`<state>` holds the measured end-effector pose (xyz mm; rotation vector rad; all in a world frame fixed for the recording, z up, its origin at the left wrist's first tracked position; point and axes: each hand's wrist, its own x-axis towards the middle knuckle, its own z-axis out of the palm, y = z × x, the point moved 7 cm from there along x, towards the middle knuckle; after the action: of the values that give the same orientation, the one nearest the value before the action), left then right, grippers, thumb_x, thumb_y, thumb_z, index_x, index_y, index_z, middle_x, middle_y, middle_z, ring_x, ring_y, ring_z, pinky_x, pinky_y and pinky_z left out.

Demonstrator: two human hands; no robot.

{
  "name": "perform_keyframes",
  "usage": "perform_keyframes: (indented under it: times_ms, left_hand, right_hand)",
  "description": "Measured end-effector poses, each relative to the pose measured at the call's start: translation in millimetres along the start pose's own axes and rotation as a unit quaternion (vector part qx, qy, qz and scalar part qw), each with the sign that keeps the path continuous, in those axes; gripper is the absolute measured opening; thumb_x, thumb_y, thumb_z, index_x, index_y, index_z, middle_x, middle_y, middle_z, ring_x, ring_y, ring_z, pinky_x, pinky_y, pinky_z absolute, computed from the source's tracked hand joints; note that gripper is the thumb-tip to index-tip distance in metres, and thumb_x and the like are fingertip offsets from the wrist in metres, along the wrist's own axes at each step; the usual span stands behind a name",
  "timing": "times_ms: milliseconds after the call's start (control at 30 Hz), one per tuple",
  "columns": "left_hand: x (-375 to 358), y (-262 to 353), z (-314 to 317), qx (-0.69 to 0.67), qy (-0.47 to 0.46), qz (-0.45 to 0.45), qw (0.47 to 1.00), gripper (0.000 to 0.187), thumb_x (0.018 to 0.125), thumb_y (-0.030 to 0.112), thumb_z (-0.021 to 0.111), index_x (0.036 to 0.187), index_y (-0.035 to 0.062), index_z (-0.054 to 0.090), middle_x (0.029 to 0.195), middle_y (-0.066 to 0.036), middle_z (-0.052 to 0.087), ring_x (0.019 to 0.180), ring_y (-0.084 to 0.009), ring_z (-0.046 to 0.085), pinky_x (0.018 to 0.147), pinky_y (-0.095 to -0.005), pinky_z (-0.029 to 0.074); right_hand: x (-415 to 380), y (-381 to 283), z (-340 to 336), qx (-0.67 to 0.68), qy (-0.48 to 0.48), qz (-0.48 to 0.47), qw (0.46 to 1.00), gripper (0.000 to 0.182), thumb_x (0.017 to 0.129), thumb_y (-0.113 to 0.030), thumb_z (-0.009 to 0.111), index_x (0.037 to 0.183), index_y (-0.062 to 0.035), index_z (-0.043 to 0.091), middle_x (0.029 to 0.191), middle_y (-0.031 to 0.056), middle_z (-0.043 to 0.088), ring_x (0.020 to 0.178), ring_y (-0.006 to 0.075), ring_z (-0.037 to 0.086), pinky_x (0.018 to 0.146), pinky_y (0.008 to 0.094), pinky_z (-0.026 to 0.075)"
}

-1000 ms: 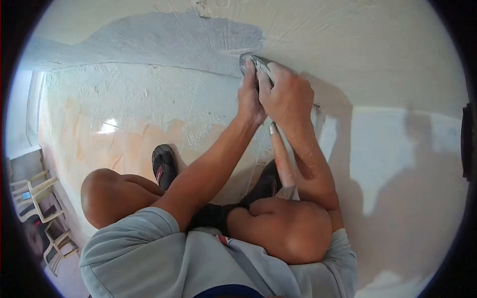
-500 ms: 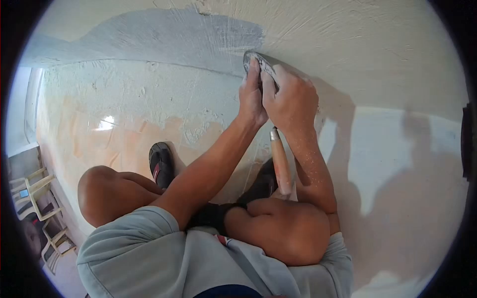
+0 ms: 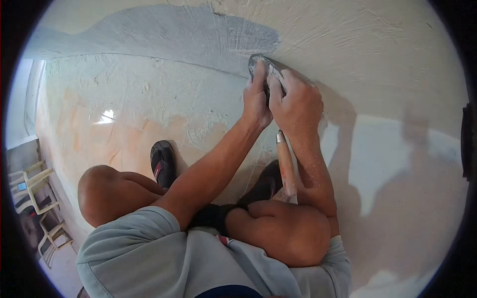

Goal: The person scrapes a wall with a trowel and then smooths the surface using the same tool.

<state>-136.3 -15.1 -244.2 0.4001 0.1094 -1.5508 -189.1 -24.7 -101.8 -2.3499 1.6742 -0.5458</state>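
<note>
Both hands are up at a plastered wall, gripping one trowel together. Its rounded, plaster-smeared metal blade point(image 3: 258, 60) lies close to the wall, just under the right end of a grey patch point(image 3: 208, 35); whether it touches cannot be told. My left hand point(image 3: 256, 102) is closed on the blade, thumb lying along it. My right hand point(image 3: 299, 102) is closed around the blade's right side, its fingers partly hidden. Below the hands, the trowel's wooden handle point(image 3: 286, 166) hangs down beside my right forearm, which carries white specks.
The plastered floor point(image 3: 164, 94) meets the wall along a curved line. My dark shoes point(image 3: 163, 161) stand on it below my hands. Light-coloured chairs point(image 3: 37, 184) are at the far left. A pale surface point(image 3: 377, 164) with shadows lies to the right.
The view has shifted slightly, so the grey patch appears further right. My hands and the trowel have moved a little left relative to the patch, with the same grip.
</note>
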Motion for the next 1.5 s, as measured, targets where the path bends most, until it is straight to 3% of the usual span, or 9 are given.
perform_keyframes:
  times_ms: [467,600,733,800,933,1067,1233,1367,1500]
  left_hand:
    - [-20.7,0.0,6.1,0.054,0.083,0.042,0.994,0.036,0.106,0.045,0.061,0.109,0.0089,0.062,0.095,-0.002,0.064,0.087,-0.0129,0.063,0.074,-0.0332,0.055]
    - [-34.2,7.8,12.6,0.041,0.165,-0.026,0.985,0.046,0.104,0.052,0.061,0.112,0.0063,0.063,0.100,-0.004,0.065,0.090,-0.0153,0.063,0.077,-0.0341,0.055]
    - [-17.5,34.4,-1.4,0.017,-0.003,-0.087,0.996,0.071,0.102,0.071,0.046,0.133,0.0084,0.058,0.122,-0.012,0.068,0.113,-0.0265,0.068,0.098,-0.0434,0.056]
    - [-26.2,28.7,-7.5,0.089,0.103,-0.083,0.987,0.072,0.101,0.071,0.047,0.135,0.0077,0.057,0.124,-0.012,0.067,0.112,-0.0249,0.067,0.098,-0.0431,0.055]
    - [-25.7,20.3,2.0,0.093,0.120,-0.122,0.981,0.065,0.102,0.067,0.051,0.128,0.0081,0.061,0.121,-0.009,0.067,0.115,-0.0220,0.064,0.101,-0.0409,0.053]
    - [-8.3,39.8,-16.3,0.027,0.030,-0.093,0.995,0.063,0.102,0.067,0.051,0.125,0.0083,0.062,0.119,-0.008,0.067,0.108,-0.0215,0.067,0.095,-0.0393,0.055]
    - [-27.7,14.0,4.1,0.117,0.128,-0.137,0.975,0.062,0.098,0.069,0.058,0.118,0.0112,0.068,0.106,-0.005,0.069,0.096,-0.0190,0.065,0.078,-0.0379,0.055]
    - [-22.8,19.9,3.4,0.087,0.106,-0.118,0.983,0.061,0.096,0.067,0.063,0.117,0.0098,0.068,0.107,-0.006,0.070,0.096,-0.0185,0.065,0.084,-0.0430,0.057]
    - [-32.5,14.0,16.9,0.111,0.122,-0.109,0.980,0.059,0.098,0.064,0.064,0.115,0.0071,0.068,0.104,-0.006,0.070,0.092,-0.0181,0.066,0.078,-0.0388,0.057]
  right_hand:
    - [4.7,6.3,-1.9,0.041,0.017,-0.018,0.999,0.027,0.093,-0.028,0.066,0.081,-0.0049,0.066,0.076,0.0195,0.068,0.075,0.0454,0.065,0.068,0.0533,0.050]
    - [10.3,-5.5,9.5,0.079,0.002,-0.024,0.997,0.022,0.093,-0.024,0.062,0.080,-0.0063,0.064,0.080,0.0166,0.069,0.079,0.0432,0.068,0.069,0.0541,0.053]
    - [25.4,-28.9,52.8,0.048,-0.036,-0.057,0.997,0.026,0.095,-0.030,0.062,0.085,-0.0073,0.067,0.083,0.0177,0.071,0.080,0.0426,0.069,0.070,0.0539,0.055]
    - [16.9,-20.6,38.7,0.074,-0.028,-0.032,0.996,0.023,0.094,-0.028,0.064,0.087,-0.0078,0.070,0.084,0.0173,0.071,0.080,0.0430,0.069,0.070,0.0542,0.055]
    - [20.1,-12.7,23.0,0.103,-0.016,-0.028,0.994,0.020,0.093,-0.026,0.065,0.088,-0.0078,0.072,0.087,0.0179,0.073,0.081,0.0423,0.070,0.069,0.0538,0.054]
    - [24.2,-27.9,53.6,0.079,0.011,-0.073,0.994,0.022,0.094,-0.026,0.065,0.086,-0.0066,0.071,0.079,0.0184,0.067,0.079,0.0436,0.067,0.068,0.0527,0.053]
    - [17.1,-10.8,6.6,0.129,0.021,-0.049,0.990,0.024,0.095,-0.024,0.066,0.082,-0.0042,0.068,0.077,0.0192,0.066,0.075,0.0441,0.065,0.066,0.0522,0.049]
    - [15.5,-13.0,9.7,0.115,0.035,-0.059,0.991,0.027,0.095,-0.024,0.065,0.079,-0.0022,0.065,0.075,0.0195,0.064,0.075,0.0446,0.064,0.066,0.0523,0.049]
    - [13.9,-5.1,-2.0,0.165,0.018,-0.038,0.985,0.024,0.094,-0.022,0.065,0.081,-0.0025,0.069,0.077,0.0222,0.067,0.075,0.0450,0.065,0.066,0.0511,0.050]
